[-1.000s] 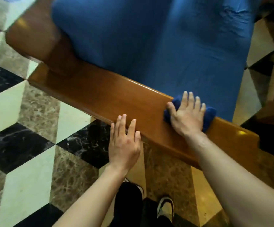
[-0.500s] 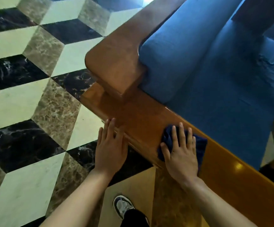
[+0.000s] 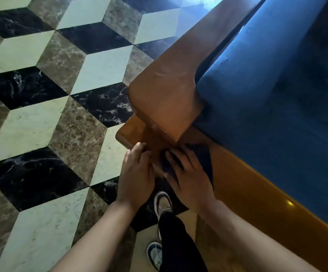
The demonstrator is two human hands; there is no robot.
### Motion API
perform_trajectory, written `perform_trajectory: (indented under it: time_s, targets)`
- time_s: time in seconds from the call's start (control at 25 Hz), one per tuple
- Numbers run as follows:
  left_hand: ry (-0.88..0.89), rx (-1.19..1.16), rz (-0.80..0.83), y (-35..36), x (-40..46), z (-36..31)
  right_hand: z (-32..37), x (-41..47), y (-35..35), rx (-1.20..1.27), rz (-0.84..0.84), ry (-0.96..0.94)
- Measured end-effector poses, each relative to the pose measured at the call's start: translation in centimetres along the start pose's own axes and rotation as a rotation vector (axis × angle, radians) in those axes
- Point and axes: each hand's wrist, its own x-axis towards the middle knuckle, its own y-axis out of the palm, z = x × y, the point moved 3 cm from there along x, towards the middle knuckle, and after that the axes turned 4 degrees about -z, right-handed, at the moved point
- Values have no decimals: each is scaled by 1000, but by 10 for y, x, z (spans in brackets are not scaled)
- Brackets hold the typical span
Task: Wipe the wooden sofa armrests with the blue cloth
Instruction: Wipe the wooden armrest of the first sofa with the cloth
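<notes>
The wooden armrest (image 3: 243,185) runs from lower right up to a rounded end at centre. A dark blue cloth (image 3: 202,156) lies flat on it near that end, just below the wooden back post (image 3: 165,95). My right hand (image 3: 188,177) presses down on the cloth with spread fingers, covering most of it. My left hand (image 3: 137,173) rests flat on the armrest's outer edge, right beside the right hand, holding nothing.
Blue sofa cushions (image 3: 277,107) fill the right side. The floor (image 3: 41,114) is a cube pattern of black, cream and brown marble tiles. My shoes (image 3: 162,203) and dark trousers stand on the floor just below the armrest.
My right hand has slid the cloth leftward along the armrest to its end by the back post. My left hand moved left with it, and the view shifted left as well.
</notes>
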Motion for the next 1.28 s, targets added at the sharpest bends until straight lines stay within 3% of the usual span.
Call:
perform_trajectory:
  time_s: [0.08, 0.2, 0.36, 0.44, 0.52, 0.56, 0.64, 0.76, 0.84, 0.96, 1.04, 1.16, 1.28]
  targets:
    - [57, -5, 57, -11, 0, 5, 5, -13, 5, -81, -44, -88]
    - [97, 43, 136, -26, 14, 15, 49, 14, 23, -118, -38, -42]
    - [-69, -53, 50, -48, 58, 45, 110, 103, 27, 130, -170, 98]
    - [-275, -166, 14, -52, 79, 59, 122, 137, 22, 117, -224, 27]
    - [-709, -430, -42, -51, 109, 82, 126, 175, 19, 103, -232, -32]
    - [-913, -651, -57, -51, 121, 91, 130, 194, 16, 214, -174, 5]
    - [-1139, -1126, -13, -52, 144, 106, 140, 230, 9, 661, -20, 229]
    - [-1132, -1357, -51, -74, 180, 125, 161, 279, -4, 1140, -56, 477]
    - [-1098, -1433, -50, -98, 208, 140, 176, 310, -18, 1175, -19, 466]
    - [-1040, -1490, 84, -150, 254, 165, 192, 362, -43, 1107, 107, 425]
    - [-1014, -1444, 193, -182, 289, 180, 194, 394, -63, 1156, 57, 466]
    - [-983, -1457, 318, -221, 340, 186, 172, 430, -80, 1226, -40, 706]
    - [-947, -1457, 472, -241, 406, 174, 153, 464, -99, 1496, 106, 929]
